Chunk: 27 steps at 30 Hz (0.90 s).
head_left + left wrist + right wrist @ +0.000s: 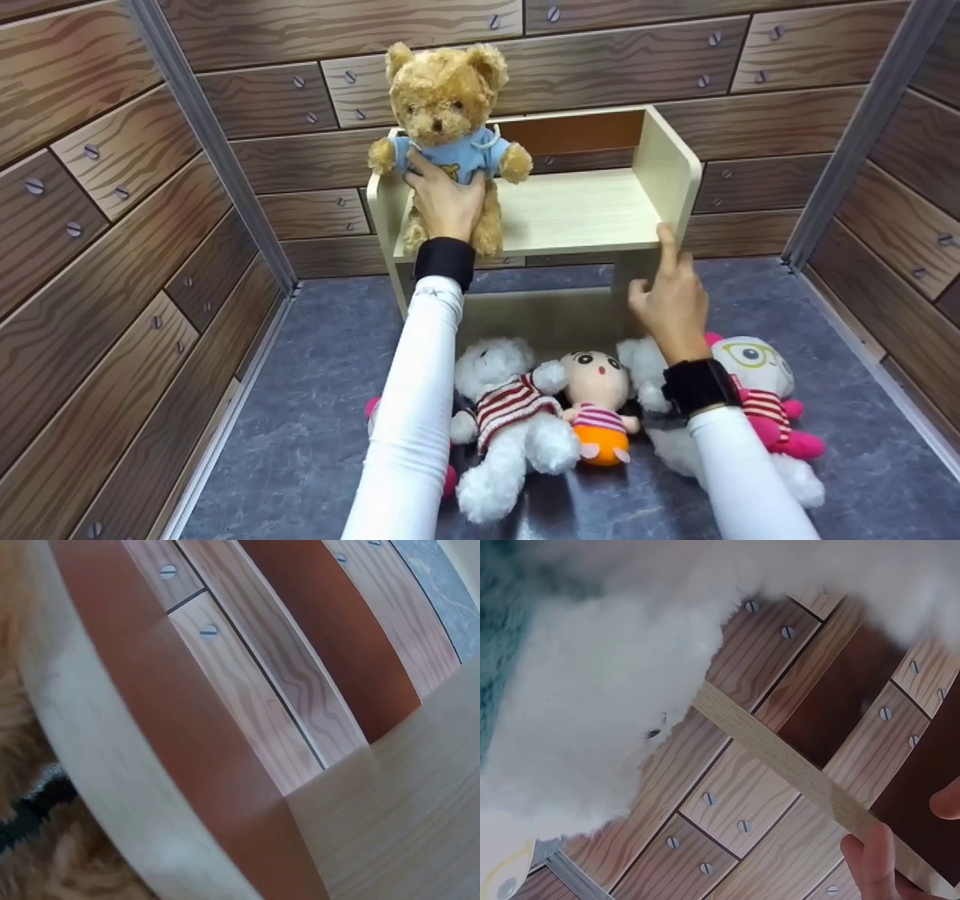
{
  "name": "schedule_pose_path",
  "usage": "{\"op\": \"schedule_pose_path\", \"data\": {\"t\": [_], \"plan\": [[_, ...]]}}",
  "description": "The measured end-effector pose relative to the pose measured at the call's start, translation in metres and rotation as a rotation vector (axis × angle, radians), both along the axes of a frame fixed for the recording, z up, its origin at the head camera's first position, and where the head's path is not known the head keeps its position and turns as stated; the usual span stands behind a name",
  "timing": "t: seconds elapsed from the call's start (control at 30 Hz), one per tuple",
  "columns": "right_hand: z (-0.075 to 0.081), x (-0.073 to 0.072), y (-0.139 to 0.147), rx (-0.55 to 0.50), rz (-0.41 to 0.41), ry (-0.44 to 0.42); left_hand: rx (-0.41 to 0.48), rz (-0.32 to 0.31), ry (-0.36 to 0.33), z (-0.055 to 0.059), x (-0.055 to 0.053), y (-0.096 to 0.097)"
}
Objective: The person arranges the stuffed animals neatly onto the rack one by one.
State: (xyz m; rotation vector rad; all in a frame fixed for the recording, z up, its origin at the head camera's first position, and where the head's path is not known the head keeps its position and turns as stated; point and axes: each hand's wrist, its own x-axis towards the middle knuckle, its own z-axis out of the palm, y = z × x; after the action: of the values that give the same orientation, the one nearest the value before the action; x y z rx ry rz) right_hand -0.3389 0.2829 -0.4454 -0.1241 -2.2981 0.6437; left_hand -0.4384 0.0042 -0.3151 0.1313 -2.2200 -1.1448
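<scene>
1. Left grip [450, 199]: my thumb and fingers closed about the trunk of one brown teddy bear [441, 94], over its blue top [476, 154].
2. Teddy bear: upright, facing me, at the left end of the pale wooden shelf unit [577, 210]. Back hidden; whether its seat touches the board, I cannot tell.
3. Right grip [671, 300]: holding the front edge of the unit's right side panel [671, 169], forefinger straight against it; remaining fingers partly concealed.
4. White plush in striped knit [514, 409]: lying before the unit, its left side overlapped by my left sleeve [412, 405].
5. Doll with orange bottoms [596, 446]: beside item 4, in full colour.
6. Second white plush [799, 480]: mostly covered by my right arm; form unclear.
7. Pink plush with yellow glasses [757, 364]: next to item 6, partly masked by my black wristband [701, 386].
8. Pink fragment [448, 482]: behind my left sleeve, not identifiable.
9. Left wrist view: brown fur cut off at the margin, with one dark strip [37, 799], blurred.
10. Right wrist view: white fur [600, 712] obscures much.
11. Surface [300, 435]: grey, marbled.
12. Walls [750, 52]: wood-plank pattern with screw heads; metal strips [217, 142] at the corners.
</scene>
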Motion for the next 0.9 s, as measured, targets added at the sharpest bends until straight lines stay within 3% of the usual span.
{"op": "schedule_pose_path", "data": {"t": [0.33,0.6,0.9], "plan": [[0.002,0.001,0.001,-0.012,0.006,-0.03,-0.033,0.003,-0.059,-0.001,-0.008,-0.001],[-0.005,0.003,-0.002,-0.021,0.003,-0.06,-0.083,0.043,-0.098,-0.006,-0.016,-0.001],[0.0,0.002,-0.001,-0.01,0.003,-0.014,-0.096,0.037,-0.128,0.0,-0.025,0.0]]}}
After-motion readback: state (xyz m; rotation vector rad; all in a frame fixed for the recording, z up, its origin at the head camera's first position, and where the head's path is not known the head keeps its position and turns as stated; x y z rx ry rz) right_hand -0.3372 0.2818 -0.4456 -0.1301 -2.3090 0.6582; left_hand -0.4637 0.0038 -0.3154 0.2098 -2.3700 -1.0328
